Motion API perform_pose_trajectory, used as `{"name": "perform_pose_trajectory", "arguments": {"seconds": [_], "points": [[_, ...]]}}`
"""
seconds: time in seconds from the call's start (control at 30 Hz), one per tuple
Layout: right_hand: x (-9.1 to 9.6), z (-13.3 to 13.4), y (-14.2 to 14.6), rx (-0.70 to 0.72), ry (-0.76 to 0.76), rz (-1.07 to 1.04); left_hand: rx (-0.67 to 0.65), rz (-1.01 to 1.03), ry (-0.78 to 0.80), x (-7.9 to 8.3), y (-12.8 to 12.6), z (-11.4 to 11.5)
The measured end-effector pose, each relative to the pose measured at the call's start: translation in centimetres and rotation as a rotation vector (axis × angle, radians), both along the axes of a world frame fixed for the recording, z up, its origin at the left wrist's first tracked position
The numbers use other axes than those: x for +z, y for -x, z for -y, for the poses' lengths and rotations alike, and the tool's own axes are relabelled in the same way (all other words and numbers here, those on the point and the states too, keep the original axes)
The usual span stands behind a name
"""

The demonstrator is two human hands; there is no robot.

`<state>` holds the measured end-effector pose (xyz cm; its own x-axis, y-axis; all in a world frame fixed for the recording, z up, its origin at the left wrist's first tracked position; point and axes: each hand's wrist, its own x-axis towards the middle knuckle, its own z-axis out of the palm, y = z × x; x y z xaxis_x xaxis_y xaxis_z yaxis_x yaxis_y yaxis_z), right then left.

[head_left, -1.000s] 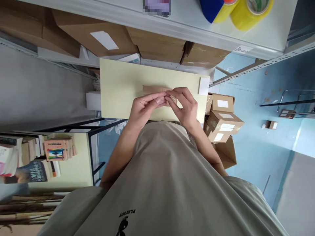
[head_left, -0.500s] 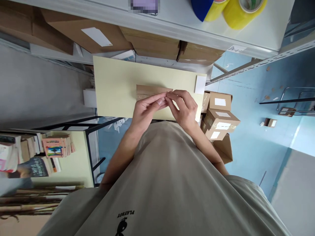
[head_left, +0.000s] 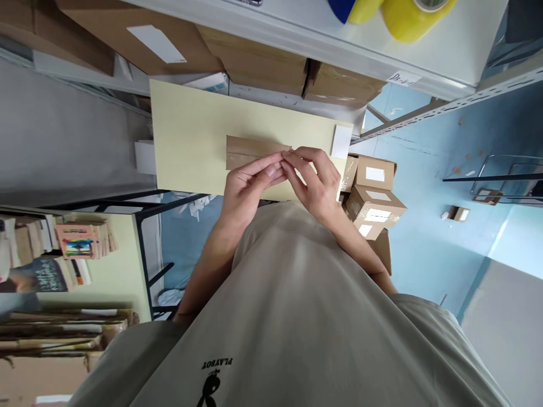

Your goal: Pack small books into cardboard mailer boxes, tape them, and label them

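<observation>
My left hand (head_left: 244, 189) and my right hand (head_left: 316, 183) meet at the fingertips, in front of my body and over the near edge of a pale yellow tabletop (head_left: 190, 124). The left fingers are long and pressed together, with the thumb against them. On the right, the thumb and fingers pinch at the left fingertips. Whatever lies between them is too small or hidden to make out. Just beyond the hands a flat brown cardboard box (head_left: 254, 148) rests on the tabletop, its near right part covered by them.
A white pad or card (head_left: 341, 141) lies at the tabletop's right end. Taped cartons (head_left: 373, 206) are stacked to the right. Above the far edge runs a grey shelf (head_left: 297, 34) with yellow tape rolls (head_left: 416, 22), and large cartons (head_left: 254, 62) under it. Books (head_left: 80, 240) stand at left.
The view has shifted slightly, so the tabletop and shelf sit a little higher and further left. Both hands keep nearly the same pose, fingertips still together.
</observation>
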<state>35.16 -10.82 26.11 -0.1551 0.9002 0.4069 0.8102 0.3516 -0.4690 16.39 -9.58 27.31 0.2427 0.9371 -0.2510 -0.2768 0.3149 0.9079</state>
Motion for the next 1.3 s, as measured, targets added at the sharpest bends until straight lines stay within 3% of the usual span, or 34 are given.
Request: {"name": "perform_pose_trajectory", "arguments": {"seconds": [0.17,0.4,0.57,0.73,1.0,1.13,1.3], "points": [[0.4,-0.1,-0.3,0.031,-0.085,0.01,0.016,0.017,0.031,-0.3,-0.3,0.5],[0.7,0.1,-0.6,0.054,0.095,-0.063,0.025,0.034,0.043,-0.5,-0.4,0.8],[0.8,-0.1,0.1,0.079,0.003,-0.194,0.022,0.057,0.073,-0.3,0.1,0.8],[0.2,-0.6,0.8,0.035,0.116,-0.342,-0.015,0.037,0.044,-0.1,0.9,0.4],[0.0,-1.6,1.9,0.061,0.116,-0.359,-0.037,0.004,0.094,-0.5,2.8,-0.8],[-0.3,-1.8,2.5,-0.01,0.186,-0.333,-0.022,-0.071,0.119,-2.3,4.9,-2.8],[-1.9,-2.0,3.5,-0.078,0.318,-0.548,0.078,-0.2,0.188,-6.8,8.8,-5.7]]}}
